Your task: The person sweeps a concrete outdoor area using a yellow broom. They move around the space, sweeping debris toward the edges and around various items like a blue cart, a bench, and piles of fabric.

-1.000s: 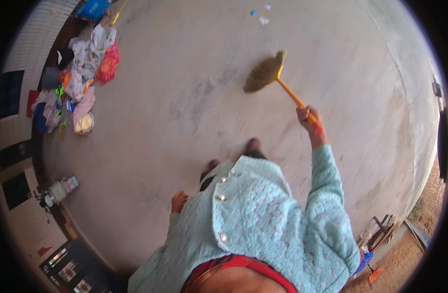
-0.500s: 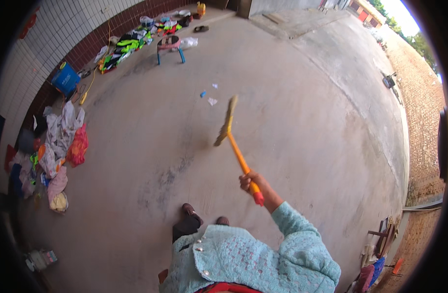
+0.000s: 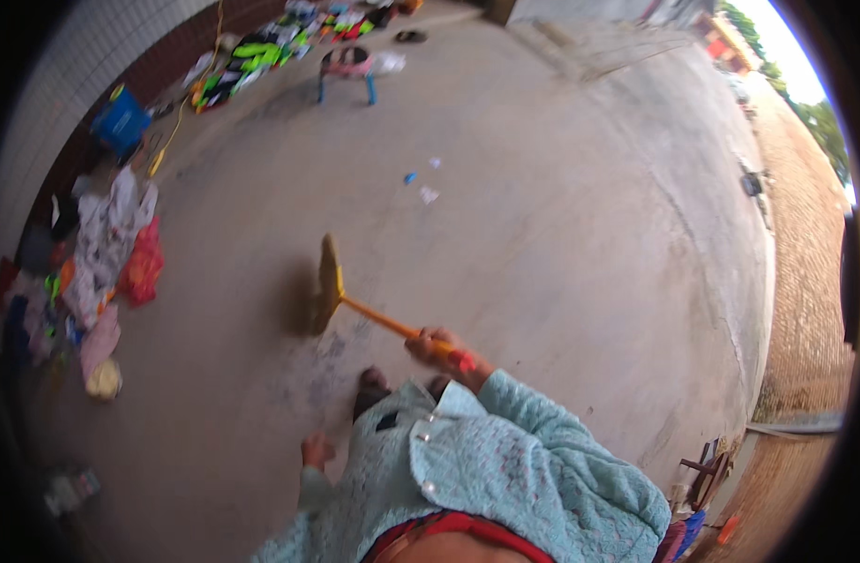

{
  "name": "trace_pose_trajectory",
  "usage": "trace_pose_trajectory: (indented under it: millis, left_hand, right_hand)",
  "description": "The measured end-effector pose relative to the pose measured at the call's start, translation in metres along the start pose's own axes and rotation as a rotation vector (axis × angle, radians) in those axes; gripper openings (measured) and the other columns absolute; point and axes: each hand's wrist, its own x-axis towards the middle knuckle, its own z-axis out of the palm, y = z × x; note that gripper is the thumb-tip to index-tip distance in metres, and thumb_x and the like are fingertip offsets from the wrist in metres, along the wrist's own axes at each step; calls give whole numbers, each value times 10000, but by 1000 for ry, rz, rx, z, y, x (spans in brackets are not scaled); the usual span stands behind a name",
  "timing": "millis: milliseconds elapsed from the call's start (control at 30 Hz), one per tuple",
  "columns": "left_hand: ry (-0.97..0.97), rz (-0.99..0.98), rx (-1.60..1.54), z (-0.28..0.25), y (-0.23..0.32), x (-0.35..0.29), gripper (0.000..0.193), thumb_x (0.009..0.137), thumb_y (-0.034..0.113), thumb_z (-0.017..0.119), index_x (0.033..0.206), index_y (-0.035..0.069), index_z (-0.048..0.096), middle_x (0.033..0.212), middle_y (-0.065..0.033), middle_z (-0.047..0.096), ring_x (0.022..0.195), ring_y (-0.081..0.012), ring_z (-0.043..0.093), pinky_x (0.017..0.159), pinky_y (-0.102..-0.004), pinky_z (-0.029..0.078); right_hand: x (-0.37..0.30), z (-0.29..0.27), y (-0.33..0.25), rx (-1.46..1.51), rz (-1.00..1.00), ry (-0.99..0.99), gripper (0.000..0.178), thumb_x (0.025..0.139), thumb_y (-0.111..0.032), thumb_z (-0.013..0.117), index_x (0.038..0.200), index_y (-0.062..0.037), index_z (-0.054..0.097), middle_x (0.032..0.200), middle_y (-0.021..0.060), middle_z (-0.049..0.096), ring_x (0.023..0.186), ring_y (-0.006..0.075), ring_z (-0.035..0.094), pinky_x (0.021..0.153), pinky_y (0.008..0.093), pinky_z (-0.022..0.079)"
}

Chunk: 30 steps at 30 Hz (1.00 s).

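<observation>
My right hand (image 3: 437, 347) is closed round the orange handle of a broom (image 3: 383, 319), near its red end. The broom's yellowish head (image 3: 328, 286) is to the left of the hand, at or just above the concrete floor, and is blurred. My left hand (image 3: 317, 450) hangs low beside my body, slightly smeared; its fingers look loosely apart and nothing shows in them. Beyond the broom, white scraps (image 3: 429, 194) and a small blue piece (image 3: 409, 177) lie on the floor. My shoes (image 3: 373, 379) show just below the broom.
Heaped clothes and cloths (image 3: 106, 244) lie along the left wall, with more clothing (image 3: 256, 56) farther back. A blue box-like container (image 3: 120, 122) stands by the wall near a yellow cord (image 3: 172, 131). A small stool (image 3: 346, 64) is at the back. Wooden pieces (image 3: 707, 469) lie at the lower right.
My right hand has swung the broom left and nearer to my feet, its head now left of where it was. My left hand has come into view at the lower left.
</observation>
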Motion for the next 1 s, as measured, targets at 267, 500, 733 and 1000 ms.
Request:
trace_pose_trajectory:
  millis: [267, 500, 733, 1000]
  left_hand:
    - [278, -369, -802, -13, 37, -19, 222, 789, 210, 471, 927, 40, 508, 731, -78, 522, 598, -199, 537, 514, -339, 468]
    - [47, -582, -599, -1, 148, -31, 432, 784, 187, 445, 1185, 33, 395, 923, -143, 518, 738, -262, 547, 608, -389, 466]
    - [161, -536, -561, -21, 184, -3, 421, 775, 177, 444, 1170, 38, 408, 881, -134, 526, 664, -243, 556, 547, -372, 471]
    - [204, -637, -802, -15, 163, 28, 411, 771, 180, 456, 1157, 44, 425, 870, -132, 519, 659, -247, 553, 534, -386, 466]
  right_hand:
    - [-43, -10, -96, 298, -35, 169, 37, 709, -1, 392, 709, -7, 355, 579, 18, 374, 453, 86, 377, 416, 186, 371]
    - [-180, -9, -177, 384, -267, 267, 88, 686, 12, 374, 766, 36, 347, 584, 11, 356, 422, 54, 366, 375, 171, 324]
    - [-247, 45, -216, 178, -487, 401, 118, 692, 11, 379, 790, 66, 345, 583, 7, 367, 426, 51, 360, 374, 156, 322]
    - [-204, 112, -199, -55, -605, 445, 187, 699, 49, 391, 858, -6, 310, 642, 31, 378, 453, 47, 371, 400, 155, 348]
